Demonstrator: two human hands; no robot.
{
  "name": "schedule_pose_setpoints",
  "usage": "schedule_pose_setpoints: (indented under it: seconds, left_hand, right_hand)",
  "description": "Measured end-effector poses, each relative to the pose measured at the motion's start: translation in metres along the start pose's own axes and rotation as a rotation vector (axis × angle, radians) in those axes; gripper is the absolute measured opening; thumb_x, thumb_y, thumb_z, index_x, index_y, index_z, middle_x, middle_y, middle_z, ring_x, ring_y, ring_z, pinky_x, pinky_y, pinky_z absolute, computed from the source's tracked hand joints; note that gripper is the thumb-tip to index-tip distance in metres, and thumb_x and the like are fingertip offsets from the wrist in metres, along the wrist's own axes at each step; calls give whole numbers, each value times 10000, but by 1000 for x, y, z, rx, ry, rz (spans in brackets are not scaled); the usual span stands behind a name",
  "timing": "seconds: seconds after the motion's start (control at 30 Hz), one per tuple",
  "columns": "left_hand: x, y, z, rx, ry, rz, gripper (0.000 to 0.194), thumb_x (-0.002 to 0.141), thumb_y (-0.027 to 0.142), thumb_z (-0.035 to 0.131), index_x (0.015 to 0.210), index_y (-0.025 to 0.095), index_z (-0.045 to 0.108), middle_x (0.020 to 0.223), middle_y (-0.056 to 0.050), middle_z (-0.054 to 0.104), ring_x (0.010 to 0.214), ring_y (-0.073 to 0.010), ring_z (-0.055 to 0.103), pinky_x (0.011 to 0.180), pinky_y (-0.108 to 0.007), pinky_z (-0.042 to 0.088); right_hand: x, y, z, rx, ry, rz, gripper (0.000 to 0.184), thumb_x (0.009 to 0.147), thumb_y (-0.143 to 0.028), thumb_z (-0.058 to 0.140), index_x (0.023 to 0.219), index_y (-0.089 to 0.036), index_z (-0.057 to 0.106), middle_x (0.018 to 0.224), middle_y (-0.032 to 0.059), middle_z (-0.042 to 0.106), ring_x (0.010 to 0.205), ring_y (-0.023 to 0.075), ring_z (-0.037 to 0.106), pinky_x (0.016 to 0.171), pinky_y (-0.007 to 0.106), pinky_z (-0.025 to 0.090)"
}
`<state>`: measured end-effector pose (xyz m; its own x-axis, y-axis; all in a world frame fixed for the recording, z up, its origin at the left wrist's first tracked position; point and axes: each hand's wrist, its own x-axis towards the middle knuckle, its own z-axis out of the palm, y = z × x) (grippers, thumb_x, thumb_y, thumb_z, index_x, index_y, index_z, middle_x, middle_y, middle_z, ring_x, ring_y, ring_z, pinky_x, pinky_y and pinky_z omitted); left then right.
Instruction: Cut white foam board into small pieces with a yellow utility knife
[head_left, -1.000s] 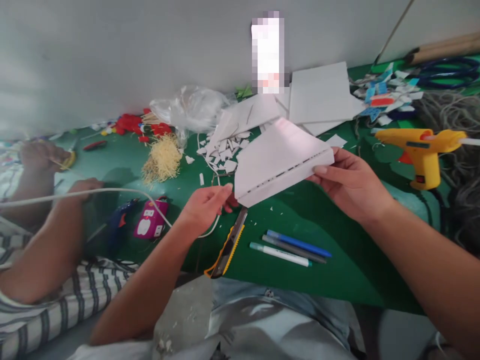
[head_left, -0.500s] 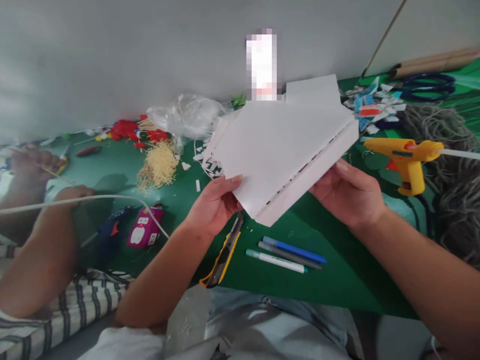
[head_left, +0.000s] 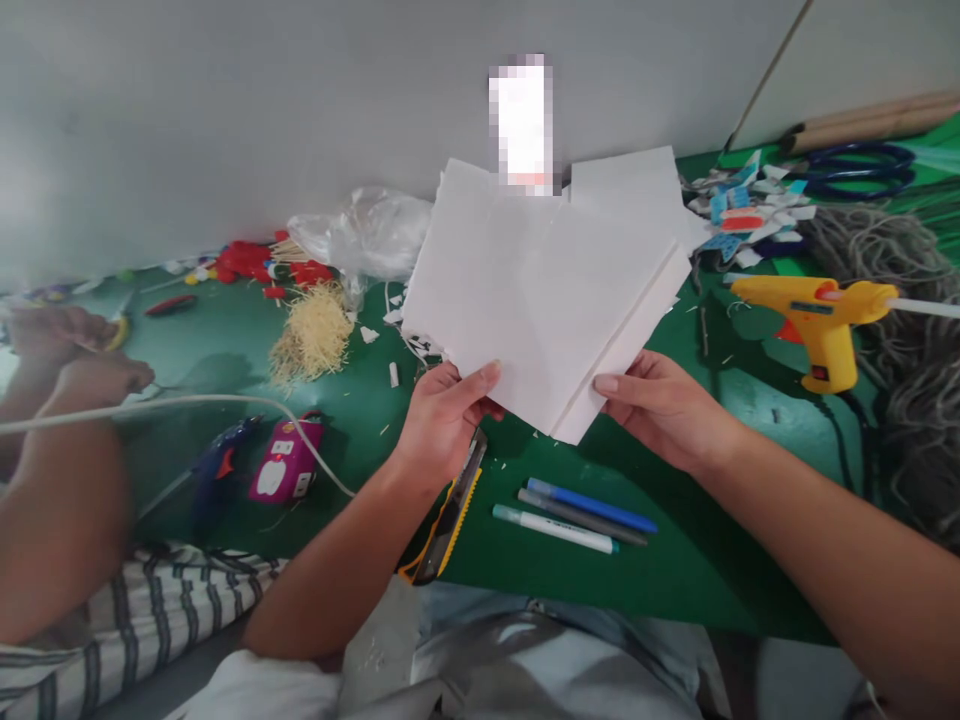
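Observation:
Out in front of me, above the table, both hands hold a piece of white foam board [head_left: 480, 290] with a narrow strip along its right edge. My left hand [head_left: 442, 415] pinches the lower edge, thumb on top. At the right strip, my right hand [head_left: 667, 405] grips the board with its thumb on the near face and its fingers behind. A yellow-and-black utility knife [head_left: 456, 510] lies below my left hand. Beside it rest a blue pen [head_left: 592, 505], a grey pen [head_left: 581, 517] and a white marker [head_left: 555, 529].
A yellow glue gun [head_left: 817, 310] lies at right, near grey yarn [head_left: 870, 280]. More white board [head_left: 626, 180] and a pixelated bright upright object [head_left: 523, 120] are behind. Left are pale shredded straw [head_left: 315, 330], a purple power adapter [head_left: 286, 460], a white cable [head_left: 187, 400] and another person's hands [head_left: 105, 370].
My left hand came up to the board and took hold of its lower edge. The board has been raised and turned, with its face now toward me. My right hand shifted its grip along the strip.

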<state>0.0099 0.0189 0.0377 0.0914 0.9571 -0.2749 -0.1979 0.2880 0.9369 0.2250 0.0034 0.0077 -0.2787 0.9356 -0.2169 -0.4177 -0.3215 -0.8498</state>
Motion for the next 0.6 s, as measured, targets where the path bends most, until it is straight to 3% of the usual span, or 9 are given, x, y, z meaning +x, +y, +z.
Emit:
schedule_pose_setpoints:
  seconds: [0.6]
  left_hand:
    - [-3,1,1,30,17,-18,266,613,395,883,678,202,712,624,0,667,584,-143,667,497,-236,536]
  right_hand:
    - [0,-3,0,-7,-20,26,348,633,-483,966,862,-259,834,956,72,846,971,285,801,1021,521,609]
